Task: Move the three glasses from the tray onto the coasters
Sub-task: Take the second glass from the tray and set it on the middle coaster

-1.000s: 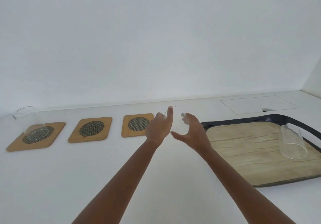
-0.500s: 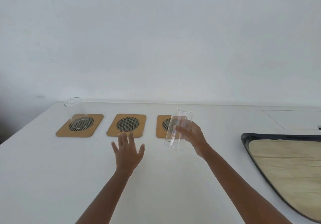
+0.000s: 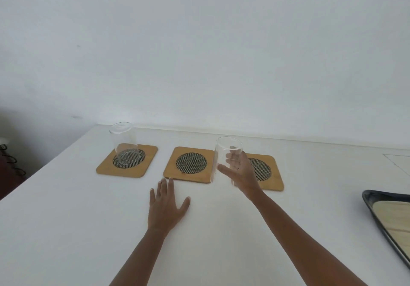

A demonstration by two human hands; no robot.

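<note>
Three wooden coasters with dark mesh centres lie in a row on the white table. A clear glass [image 3: 124, 144] stands on the left coaster [image 3: 127, 161]. The middle coaster [image 3: 189, 164] is bare. My right hand [image 3: 240, 172] holds a second clear glass [image 3: 225, 157], nearly upright, in the air between the middle coaster and the right coaster [image 3: 267, 172], which it partly hides. My left hand [image 3: 165, 205] rests flat on the table just in front of the middle coaster, fingers spread, holding nothing. The third glass is out of view.
The tray [image 3: 377, 213], dark-rimmed with a wood-look base, shows only its left corner at the right edge. The table's left edge [image 3: 44, 166] runs diagonally, with a dark drop beyond it. A white wall closes the back.
My right hand has carried the glass leftward from the tray side to the coasters. My left hand let go of the glass and dropped flat onto the table. The view has swung left.
</note>
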